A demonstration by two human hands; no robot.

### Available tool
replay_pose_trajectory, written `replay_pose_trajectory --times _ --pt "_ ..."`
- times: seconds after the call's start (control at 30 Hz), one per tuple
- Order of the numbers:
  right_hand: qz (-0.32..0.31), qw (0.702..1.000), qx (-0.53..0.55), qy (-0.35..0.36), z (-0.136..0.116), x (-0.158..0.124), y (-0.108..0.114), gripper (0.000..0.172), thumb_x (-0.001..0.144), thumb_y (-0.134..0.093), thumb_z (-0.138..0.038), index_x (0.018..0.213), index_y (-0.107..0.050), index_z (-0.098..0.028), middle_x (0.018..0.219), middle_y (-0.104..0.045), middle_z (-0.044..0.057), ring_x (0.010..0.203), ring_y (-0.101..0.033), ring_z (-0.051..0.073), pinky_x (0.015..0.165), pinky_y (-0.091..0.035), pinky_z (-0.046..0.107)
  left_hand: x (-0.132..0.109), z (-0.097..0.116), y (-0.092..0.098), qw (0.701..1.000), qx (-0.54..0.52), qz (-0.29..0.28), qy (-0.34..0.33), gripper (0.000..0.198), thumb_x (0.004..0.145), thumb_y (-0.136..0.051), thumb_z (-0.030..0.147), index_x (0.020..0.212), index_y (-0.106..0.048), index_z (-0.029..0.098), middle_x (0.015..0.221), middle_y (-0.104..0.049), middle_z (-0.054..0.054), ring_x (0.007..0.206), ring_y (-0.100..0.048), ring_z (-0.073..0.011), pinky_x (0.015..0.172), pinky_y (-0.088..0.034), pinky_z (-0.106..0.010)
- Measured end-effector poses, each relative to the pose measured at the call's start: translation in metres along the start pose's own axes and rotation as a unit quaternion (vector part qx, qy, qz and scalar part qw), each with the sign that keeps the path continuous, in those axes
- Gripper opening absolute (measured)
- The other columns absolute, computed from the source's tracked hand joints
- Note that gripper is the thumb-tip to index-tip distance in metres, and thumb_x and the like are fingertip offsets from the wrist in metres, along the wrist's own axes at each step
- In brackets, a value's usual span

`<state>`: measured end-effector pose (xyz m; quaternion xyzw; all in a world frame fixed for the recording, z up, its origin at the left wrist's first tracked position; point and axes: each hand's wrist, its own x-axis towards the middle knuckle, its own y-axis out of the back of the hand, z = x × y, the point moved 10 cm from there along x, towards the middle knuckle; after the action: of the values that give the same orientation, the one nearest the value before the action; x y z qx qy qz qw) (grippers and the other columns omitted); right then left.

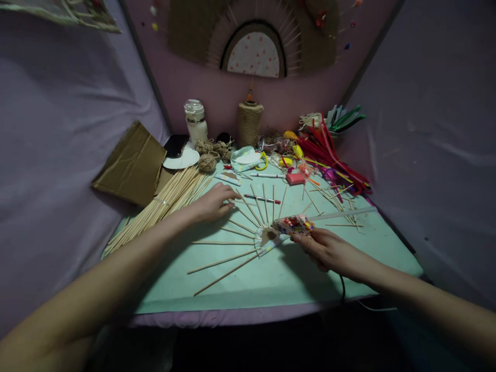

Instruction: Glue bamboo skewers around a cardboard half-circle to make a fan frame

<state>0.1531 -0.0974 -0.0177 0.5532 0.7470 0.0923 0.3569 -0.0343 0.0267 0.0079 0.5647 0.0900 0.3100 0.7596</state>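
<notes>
My right hand [327, 250] is closed around a glue gun [292, 225] with a colourful patterned body, its nozzle pointing left at a small half-round card piece [267, 236]. Thin wooden sticks [232, 258] fan out from that piece across the green mat [271, 279]. My left hand [215, 202] lies on the mat with its fingers curled on the end of one stick [248, 205] at the fan's upper left. A clear glue stick [344, 213] juts from the back of the gun to the right.
A bundle of long skewers [163, 204] and a cardboard sheet [132, 163] lie at the left. Behind stand a white jar [196, 121], a twine spool [250, 123], twine balls [207, 161], a pink eraser [295, 178], a red pen [261, 199] and red pipe cleaners [333, 155]. The gun's cord [343, 289] hangs over the front edge.
</notes>
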Motion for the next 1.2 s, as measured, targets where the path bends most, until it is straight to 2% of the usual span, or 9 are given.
replay_pose_trajectory --times 0.13,0.27,0.4,0.53,0.6,0.8,1.03,1.1,1.2 --pt "0.001 1.000 0.009 -0.005 -0.001 -0.006 0.004 0.048 0.084 -0.043 -0.065 0.063 -0.040 -0.022 0.049 -0.043 -0.005 0.044 -0.044 0.010 0.045 -0.036 0.024 -0.008 -0.009 0.032 0.986 -0.133 0.039 0.092 0.038 0.093 -0.038 0.040 0.111 -0.060 0.015 0.095 -0.061 -0.006 0.093 -0.052 -0.0194 0.087 -0.040 -0.033" --pt "-0.011 1.000 0.024 -0.008 -0.002 -0.009 0.000 0.046 0.083 -0.045 -0.064 0.066 -0.043 -0.021 0.049 -0.041 -0.006 0.043 -0.041 0.010 0.043 -0.034 0.023 -0.014 -0.024 0.044 0.920 -0.327 0.135 0.170 0.052 0.093 -0.030 0.056 0.092 -0.062 0.014 0.078 -0.057 -0.004 0.070 -0.048 -0.0139 0.067 -0.041 -0.026" --pt "-0.018 0.999 0.029 0.008 -0.003 -0.008 -0.003 0.044 0.085 -0.045 -0.063 0.070 -0.046 -0.021 0.051 -0.042 -0.006 0.044 -0.042 0.010 0.044 -0.034 0.023 -0.020 -0.037 0.041 0.865 -0.409 0.200 0.212 0.052 0.088 -0.041 0.061 0.087 -0.067 0.016 0.081 -0.054 -0.004 0.066 -0.044 -0.0116 0.059 -0.039 -0.023" --pt "-0.019 1.000 0.025 0.001 0.000 -0.005 -0.004 0.044 0.084 -0.045 -0.063 0.072 -0.048 -0.021 0.051 -0.042 -0.005 0.044 -0.044 0.011 0.044 -0.036 0.024 -0.021 -0.038 0.023 0.778 -0.553 0.186 0.231 0.046 0.083 -0.054 0.058 0.089 -0.067 0.015 0.072 -0.044 0.000 0.055 -0.037 -0.0076 0.048 -0.033 -0.020" --pt "-0.021 1.000 0.023 0.001 0.000 -0.004 -0.006 0.045 0.084 -0.045 -0.064 0.074 -0.048 -0.020 0.051 -0.042 -0.005 0.044 -0.044 0.011 0.044 -0.035 0.024 -0.021 -0.033 0.015 0.751 -0.592 0.169 0.240 0.044 0.078 -0.063 0.056 0.089 -0.067 0.013 0.071 -0.043 0.001 0.053 -0.035 -0.0059 0.046 -0.031 -0.018" --pt "-0.014 1.000 0.005 0.015 -0.006 -0.006 -0.006 0.046 0.082 -0.042 -0.065 0.073 -0.049 -0.021 0.050 -0.042 -0.004 0.044 -0.044 0.012 0.044 -0.037 0.024 -0.026 -0.026 -0.003 0.733 -0.597 0.138 0.295 0.043 0.073 -0.070 0.053 0.086 -0.066 0.012 0.071 -0.049 0.001 0.055 -0.042 -0.0041 0.047 -0.035 -0.015" --pt "-0.018 0.999 0.024 0.019 -0.001 -0.006 -0.008 0.045 0.082 -0.044 -0.065 0.072 -0.049 -0.021 0.051 -0.040 -0.005 0.044 -0.040 0.011 0.042 -0.034 0.023 -0.027 -0.023 0.002 0.727 -0.597 0.144 0.307 0.036 0.077 -0.069 0.046 0.085 -0.062 0.012 0.072 -0.055 0.001 0.056 -0.050 -0.0041 0.052 -0.044 -0.015" --pt "-0.022 0.999 0.027 0.022 -0.001 -0.005 -0.009 0.045 0.082 -0.045 -0.064 0.075 -0.051 -0.021 0.051 -0.040 -0.005 0.043 -0.040 0.011 0.042 -0.034 0.023 -0.031 -0.026 0.002 0.728 -0.581 0.153 0.330 0.033 0.077 -0.071 0.036 0.097 -0.058 0.012 0.070 -0.058 0.001 0.055 -0.054 -0.0049 0.053 -0.046 -0.016" --pt "-0.018 0.999 0.020 0.018 0.000 -0.003 -0.008 0.046 0.082 -0.044 -0.065 0.078 -0.053 -0.020 0.051 -0.040 -0.005 0.043 -0.041 0.012 0.042 -0.033 0.023 -0.039 -0.037 0.005 0.743 -0.521 0.187 0.377 0.066 0.073 -0.074 0.018 0.128 -0.038 0.014 0.066 -0.064 0.002 0.051 -0.057 -0.0069 0.050 -0.046 -0.016"
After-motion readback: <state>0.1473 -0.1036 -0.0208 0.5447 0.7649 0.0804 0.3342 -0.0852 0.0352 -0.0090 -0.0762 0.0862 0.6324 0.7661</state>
